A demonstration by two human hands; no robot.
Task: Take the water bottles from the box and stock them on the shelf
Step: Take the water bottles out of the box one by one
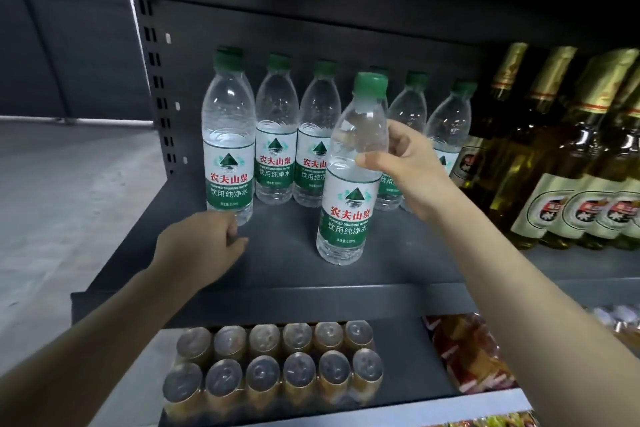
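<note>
So my right hand (408, 166) is wrapped around the upper part of one water bottle (349, 184), thumb across the front just above the label, and it's standing upright near the front of the dark shelf (277, 263), a bit tilted. My left hand (204, 243) is down low by the base of the leftmost bottle (228, 139), fingers loosely curled and not gripping anything, knuckles just beside the bottle's bottom edge. Behind those there's a back row of bottles (277, 135) with green caps lined up against the shelf wall. Glass bottles with gold foil (568, 156) sit right of them. On the shelf below, a pack of cans (277, 364).
</note>
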